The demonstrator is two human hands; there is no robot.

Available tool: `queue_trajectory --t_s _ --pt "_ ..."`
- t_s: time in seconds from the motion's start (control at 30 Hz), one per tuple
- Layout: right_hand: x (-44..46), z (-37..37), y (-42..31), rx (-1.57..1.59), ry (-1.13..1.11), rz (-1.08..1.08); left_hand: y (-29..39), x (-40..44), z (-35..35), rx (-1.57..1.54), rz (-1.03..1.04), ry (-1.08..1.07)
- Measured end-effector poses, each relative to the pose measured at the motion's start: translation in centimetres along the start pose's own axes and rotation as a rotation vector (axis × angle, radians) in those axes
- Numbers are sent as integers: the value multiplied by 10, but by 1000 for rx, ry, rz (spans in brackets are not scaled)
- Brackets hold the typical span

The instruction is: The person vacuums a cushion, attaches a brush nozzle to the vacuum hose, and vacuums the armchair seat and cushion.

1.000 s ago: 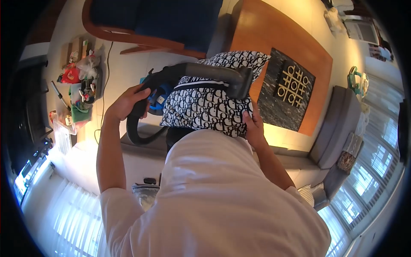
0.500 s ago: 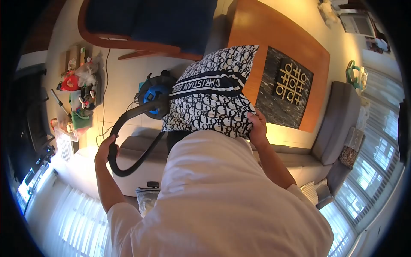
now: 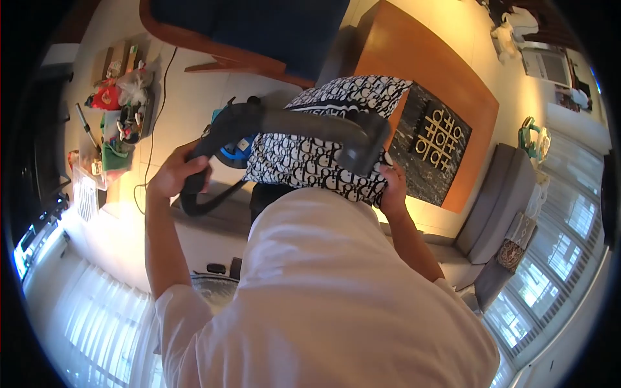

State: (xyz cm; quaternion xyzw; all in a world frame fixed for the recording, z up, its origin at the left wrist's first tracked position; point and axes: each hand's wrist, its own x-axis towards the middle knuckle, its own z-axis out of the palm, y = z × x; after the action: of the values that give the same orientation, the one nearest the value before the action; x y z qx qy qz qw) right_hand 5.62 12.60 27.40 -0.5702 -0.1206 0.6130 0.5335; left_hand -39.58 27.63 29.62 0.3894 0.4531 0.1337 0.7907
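My left hand [image 3: 179,172] is wrapped round the dark vacuum hose [image 3: 223,129], at the left of the cushion. The tube runs rightward across the cushion, and its wide nozzle [image 3: 365,145] lies over the right part of the fabric. The black-and-white patterned cushion [image 3: 297,158] rests against the front of my body. Its lower right corner is pinched in my right hand [image 3: 392,184], just beside the nozzle. Part of the cushion's lettered band is hidden under the tube. Behind the hose, a blue and black vacuum body [image 3: 237,150] shows in part.
A wooden table [image 3: 388,39] with a black marble inset and a gold tic-tac-toe piece [image 3: 440,139] stands ahead. A blue chair [image 3: 246,32] is at the top. Bags and toys [image 3: 119,97] lie left, near a cable [image 3: 162,110]. A grey sofa [image 3: 495,200] stands right.
Half a second ago my left hand was lower, with the hose looped down. Now it is raised, and the tube and nozzle lie across the cushion again, as a second ago.
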Motion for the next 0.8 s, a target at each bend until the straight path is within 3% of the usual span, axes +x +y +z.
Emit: queue_trajectory --t_s 0.07,0.2,0.27,0.4,0.53,0.6,0.67,0.8 --pt "0 0 4 -125 10 -12 4 -5 26 28 -85 10" --pt "4 10 8 -21 63 -10 -41 -18 21 46 -95 18" --pt "5 20 1 210 116 26 -71 -36 6 -24 -122 129" --pt "8 17 -16 173 -3 39 -162 -82 -36 -143 -252 426" --pt "8 2 -16 114 -34 65 -226 -123 -46 -226 -267 556" --pt "7 8 -21 107 -8 62 -242 -138 -47 -280 -332 650" --pt "8 -1 -26 -109 -28 31 -252 -149 -56 -285 -316 676" --pt "8 31 -32 -81 45 -69 -228 -161 -69 -323 -157 790"
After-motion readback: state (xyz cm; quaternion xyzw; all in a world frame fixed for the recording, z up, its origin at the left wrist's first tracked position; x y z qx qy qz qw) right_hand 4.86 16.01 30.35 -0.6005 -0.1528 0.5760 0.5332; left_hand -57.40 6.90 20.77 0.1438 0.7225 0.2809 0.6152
